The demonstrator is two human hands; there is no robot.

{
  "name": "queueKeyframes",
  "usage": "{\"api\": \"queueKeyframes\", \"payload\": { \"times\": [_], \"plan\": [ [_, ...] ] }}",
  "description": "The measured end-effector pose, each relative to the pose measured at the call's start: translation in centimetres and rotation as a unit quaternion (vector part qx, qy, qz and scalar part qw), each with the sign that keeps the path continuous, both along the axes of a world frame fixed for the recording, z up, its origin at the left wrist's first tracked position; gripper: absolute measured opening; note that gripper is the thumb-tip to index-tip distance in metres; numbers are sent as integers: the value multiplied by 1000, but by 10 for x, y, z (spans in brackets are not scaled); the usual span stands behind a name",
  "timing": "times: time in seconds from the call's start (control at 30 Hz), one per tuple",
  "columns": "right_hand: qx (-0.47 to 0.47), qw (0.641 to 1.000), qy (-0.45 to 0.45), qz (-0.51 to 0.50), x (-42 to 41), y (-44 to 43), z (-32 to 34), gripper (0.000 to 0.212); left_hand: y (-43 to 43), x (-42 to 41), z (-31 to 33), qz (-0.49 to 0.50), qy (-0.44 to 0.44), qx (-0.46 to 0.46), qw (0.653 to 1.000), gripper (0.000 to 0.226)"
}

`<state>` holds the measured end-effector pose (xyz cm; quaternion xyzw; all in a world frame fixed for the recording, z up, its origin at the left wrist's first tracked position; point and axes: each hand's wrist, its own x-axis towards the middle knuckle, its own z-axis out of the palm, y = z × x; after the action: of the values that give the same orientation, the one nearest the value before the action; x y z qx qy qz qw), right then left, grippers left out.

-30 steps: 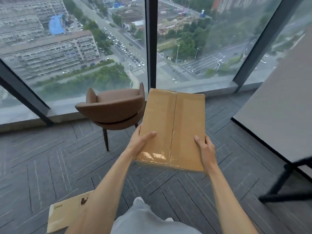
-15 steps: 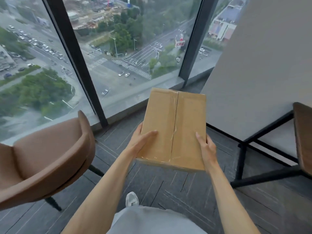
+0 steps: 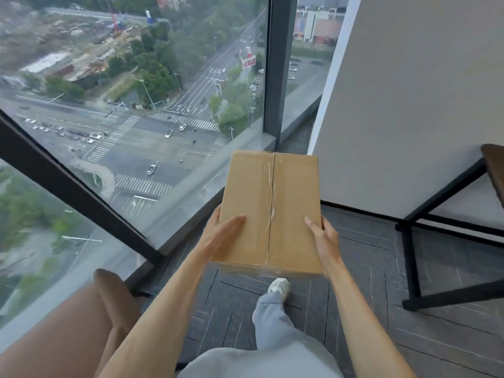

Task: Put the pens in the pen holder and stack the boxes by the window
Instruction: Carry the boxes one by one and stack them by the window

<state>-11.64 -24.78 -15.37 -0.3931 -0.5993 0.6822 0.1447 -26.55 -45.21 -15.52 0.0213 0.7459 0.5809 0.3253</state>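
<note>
Both hands (image 3: 223, 236) (image 3: 323, 238), box (image 3: 270, 211) held between

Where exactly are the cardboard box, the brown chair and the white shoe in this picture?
cardboard box (image 3: 270, 214): head view, on its taped top face.
brown chair (image 3: 68, 331): head view, on its curved backrest at lower left.
white shoe (image 3: 279, 286): head view, on the toe, below the box.

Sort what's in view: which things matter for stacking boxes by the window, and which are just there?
Job: cardboard box, held by left hand and right hand; window.
Just there: brown chair, black-framed table, grey partition.
</note>
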Motion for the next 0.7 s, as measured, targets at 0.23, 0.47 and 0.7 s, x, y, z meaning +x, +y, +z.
{"api": "queueKeyframes", "payload": {
  "times": [0.23,0.47,0.7],
  "plan": [
    [-27,999,4,28,-135,75,-12,33,69,-127,3,21,6,-3,1000,51],
    [-23,999,-19,16,-228,144,-12,37,139,-224,-3,12,-1,-13,1000,52],
    [-14,998,-46,-29,-326,199,-26,23,213,-337,-23,-40,-2,-21,999,44]
  ]
}}
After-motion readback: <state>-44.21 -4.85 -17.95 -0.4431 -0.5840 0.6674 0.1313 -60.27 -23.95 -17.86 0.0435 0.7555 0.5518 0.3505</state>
